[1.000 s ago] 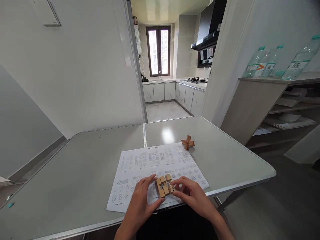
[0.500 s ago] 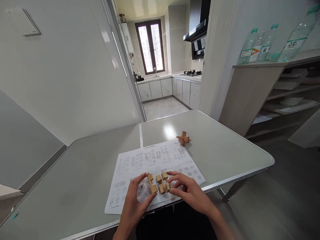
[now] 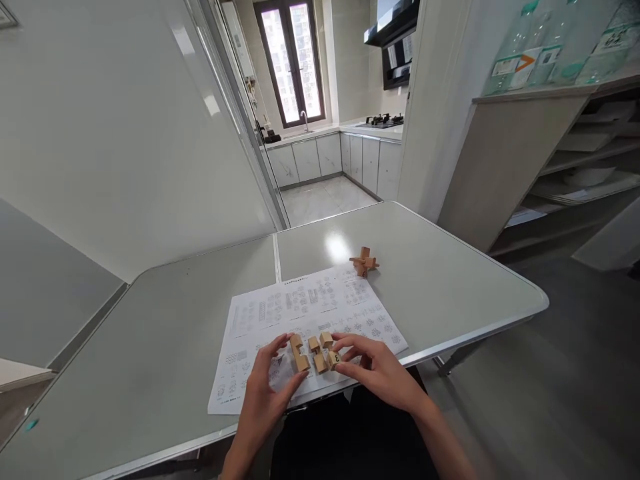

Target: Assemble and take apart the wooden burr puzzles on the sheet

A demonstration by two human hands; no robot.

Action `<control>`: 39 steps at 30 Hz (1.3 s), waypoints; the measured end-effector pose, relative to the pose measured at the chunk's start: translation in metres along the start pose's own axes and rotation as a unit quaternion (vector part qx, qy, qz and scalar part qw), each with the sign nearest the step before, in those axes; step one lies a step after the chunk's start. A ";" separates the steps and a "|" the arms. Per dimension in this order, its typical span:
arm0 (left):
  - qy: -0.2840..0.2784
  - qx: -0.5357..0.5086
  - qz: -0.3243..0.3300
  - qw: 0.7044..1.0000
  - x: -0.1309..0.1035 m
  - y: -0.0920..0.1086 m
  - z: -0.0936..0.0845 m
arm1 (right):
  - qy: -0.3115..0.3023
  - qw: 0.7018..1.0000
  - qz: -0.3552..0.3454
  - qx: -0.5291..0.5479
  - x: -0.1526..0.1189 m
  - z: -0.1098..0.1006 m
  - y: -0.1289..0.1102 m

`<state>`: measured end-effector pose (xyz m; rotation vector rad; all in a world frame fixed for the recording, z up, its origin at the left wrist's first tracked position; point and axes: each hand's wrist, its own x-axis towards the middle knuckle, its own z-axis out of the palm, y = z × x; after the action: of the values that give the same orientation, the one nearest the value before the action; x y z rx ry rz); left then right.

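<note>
Three notched wooden puzzle pieces lie side by side on a printed instruction sheet. My left hand has thumb and index finger at the two ends of the left puzzle piece. The middle puzzle piece sits between my hands, untouched by the left one. On the right, the puzzle piece marked "3" is between the thumb and fingers of my right hand. Beyond the sheet's far right corner stands an assembled wooden burr puzzle of interlocked, redder sticks.
The pale table has a metal edge and a seam across it. A small teal cap lies at its far left. Plastic bottles stand on a shelf unit at right. A kitchen opens beyond the table.
The camera view has tipped, so the room appears higher in the picture. Both hands keep nearly the same hold, and the pieces stay side by side on the sheet.
</note>
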<state>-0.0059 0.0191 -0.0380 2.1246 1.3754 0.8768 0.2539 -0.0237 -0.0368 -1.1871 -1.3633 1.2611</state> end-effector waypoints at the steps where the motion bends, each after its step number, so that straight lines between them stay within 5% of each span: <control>1: 0.002 0.003 -0.005 1.000 0.001 0.001 0.000 | 0.001 1.000 -0.001 0.004 0.000 -0.001 -0.001; 23: 0.006 0.048 -0.125 0.991 0.006 0.001 0.002 | -0.008 0.998 0.058 0.024 0.009 -0.006 -0.013; 29: 0.036 0.009 -0.101 0.994 0.006 0.002 0.001 | -0.001 0.996 0.087 0.007 0.011 -0.002 -0.010; 39: 0.009 -0.029 -0.055 0.998 -0.003 -0.011 0.001 | 0.004 0.994 0.108 0.003 0.011 0.001 -0.012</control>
<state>-0.0130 0.0207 -0.0467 1.9820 1.4441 0.8841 0.2501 -0.0130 -0.0243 -1.3623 -1.2489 1.4074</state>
